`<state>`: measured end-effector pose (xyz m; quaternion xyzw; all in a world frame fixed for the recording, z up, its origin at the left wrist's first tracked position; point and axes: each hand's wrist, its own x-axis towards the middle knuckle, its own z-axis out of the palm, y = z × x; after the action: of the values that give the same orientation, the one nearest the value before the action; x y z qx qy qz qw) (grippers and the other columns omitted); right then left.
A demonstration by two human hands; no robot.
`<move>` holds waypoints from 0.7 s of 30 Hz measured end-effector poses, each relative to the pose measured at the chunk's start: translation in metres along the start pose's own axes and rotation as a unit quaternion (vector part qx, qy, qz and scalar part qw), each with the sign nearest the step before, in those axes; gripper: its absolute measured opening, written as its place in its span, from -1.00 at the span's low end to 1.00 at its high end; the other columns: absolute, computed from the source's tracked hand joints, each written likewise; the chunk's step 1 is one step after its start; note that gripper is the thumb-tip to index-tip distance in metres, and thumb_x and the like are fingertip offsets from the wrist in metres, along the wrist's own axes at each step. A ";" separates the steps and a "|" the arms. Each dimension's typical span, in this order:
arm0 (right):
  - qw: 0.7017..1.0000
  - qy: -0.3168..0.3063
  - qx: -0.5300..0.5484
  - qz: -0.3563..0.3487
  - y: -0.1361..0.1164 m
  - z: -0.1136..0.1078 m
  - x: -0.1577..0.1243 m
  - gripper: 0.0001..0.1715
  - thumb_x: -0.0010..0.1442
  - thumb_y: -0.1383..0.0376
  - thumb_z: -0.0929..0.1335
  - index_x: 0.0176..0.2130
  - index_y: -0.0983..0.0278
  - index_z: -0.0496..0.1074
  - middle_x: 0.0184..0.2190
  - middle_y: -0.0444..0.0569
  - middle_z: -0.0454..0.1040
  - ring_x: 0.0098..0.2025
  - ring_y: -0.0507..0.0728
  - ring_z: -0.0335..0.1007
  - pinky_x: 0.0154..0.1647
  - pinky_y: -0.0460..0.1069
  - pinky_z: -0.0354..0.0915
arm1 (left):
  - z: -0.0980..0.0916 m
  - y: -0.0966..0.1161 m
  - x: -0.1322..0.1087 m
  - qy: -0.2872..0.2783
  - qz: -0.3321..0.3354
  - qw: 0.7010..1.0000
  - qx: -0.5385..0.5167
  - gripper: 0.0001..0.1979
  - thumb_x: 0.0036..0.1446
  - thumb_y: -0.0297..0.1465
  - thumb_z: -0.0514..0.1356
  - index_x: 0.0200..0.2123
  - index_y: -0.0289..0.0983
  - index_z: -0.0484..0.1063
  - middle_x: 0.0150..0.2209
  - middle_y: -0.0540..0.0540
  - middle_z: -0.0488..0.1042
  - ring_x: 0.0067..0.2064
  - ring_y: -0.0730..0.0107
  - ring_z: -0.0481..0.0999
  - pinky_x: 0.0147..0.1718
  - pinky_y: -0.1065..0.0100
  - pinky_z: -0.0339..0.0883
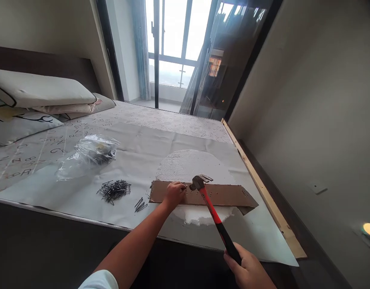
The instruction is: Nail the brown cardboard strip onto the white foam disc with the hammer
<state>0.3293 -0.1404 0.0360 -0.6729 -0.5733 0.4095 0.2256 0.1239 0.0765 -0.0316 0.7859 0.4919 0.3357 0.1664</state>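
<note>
My right hand point(246, 265) is wrapped around the black end of the handle of a claw hammer point(215, 214), which has a red upper shaft. The hammer's dark head is over a flat brown board point(222, 195), just right of my left hand point(174, 193). My left fingers are pinched together on the board, on what looks like a nail, mostly hidden by the fingertips. Small dark dots mark the board's surface. Beneath it lies a white, rough-edged foam piece point(193, 162). A few loose nails point(140, 205) lie left of the board, beside a nail pile point(115, 190).
A crumpled clear plastic bag point(93, 154) with dark contents lies behind the nail pile. Pale sheeting point(148, 140) covers part of the bed. A long wooden strip point(257, 180) runs along the right side. Pillows point(43, 90) are stacked at the far left.
</note>
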 end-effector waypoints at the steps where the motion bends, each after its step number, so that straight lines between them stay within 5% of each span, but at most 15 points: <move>1: 1.000 -0.004 -0.002 0.005 -0.001 0.001 0.002 -0.56 0.14 -0.04 0.21 -0.40 0.26 0.35 -0.51 -0.09 0.38 -0.44 0.11 0.27 -0.41 -0.06 0.20 | 0.000 0.000 0.000 -0.005 -0.002 1.000 0.006 -0.84 0.04 -0.50 0.15 -0.41 -0.23 0.55 -0.35 -0.09 0.55 -0.26 0.33 0.49 -0.20 0.31 0.29; 5: 1.000 0.000 -0.008 0.014 -0.007 0.003 0.009 -0.56 0.17 -0.06 0.17 -0.43 0.24 0.29 -0.62 -0.18 0.23 -0.55 0.06 0.17 -0.56 -0.09 0.09 | -0.001 -0.001 -0.002 -0.013 -0.013 0.999 0.029 -0.85 0.03 -0.48 0.16 -0.43 -0.22 0.55 -0.33 -0.09 0.56 -0.21 0.25 0.48 -0.15 0.24 0.25; 11: 0.999 -0.012 -0.048 -0.001 -0.015 0.005 0.011 -0.63 0.13 0.01 0.21 -0.49 0.23 0.21 -0.58 -0.18 0.21 -0.50 0.06 0.14 -0.47 -0.09 0.09 | -0.001 -0.002 -0.003 -0.012 -0.027 0.999 0.017 -0.87 -0.02 -0.49 0.19 -0.47 -0.21 0.55 -0.35 -0.09 0.57 -0.21 0.24 0.48 -0.15 0.24 0.22; 17: 0.997 0.043 -0.054 -0.017 -0.027 -0.001 0.008 -0.62 0.16 0.01 0.17 -0.45 0.23 0.23 -0.60 -0.22 0.11 -0.53 0.04 0.03 -0.51 -0.08 0.02 | -0.001 -0.003 -0.003 -0.021 -0.029 0.999 -0.006 -0.85 -0.05 -0.51 0.18 -0.46 -0.21 0.55 -0.32 -0.08 0.58 -0.20 0.25 0.49 -0.13 0.24 0.19; 21: 0.997 0.000 -0.076 -0.002 -0.029 -0.001 0.014 -0.66 0.15 0.06 0.18 -0.51 0.22 0.16 -0.60 -0.20 0.13 -0.52 0.04 0.05 -0.50 -0.08 0.03 | -0.002 -0.003 -0.004 -0.018 -0.032 0.999 -0.004 -0.84 -0.07 -0.52 0.16 -0.49 -0.21 0.55 -0.35 -0.08 0.59 -0.22 0.26 0.50 -0.15 0.26 0.19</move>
<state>0.3133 -0.1195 0.0553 -0.6868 -0.6040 0.3647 0.1745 0.1197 0.0747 -0.0335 0.7750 0.5120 0.3186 0.1890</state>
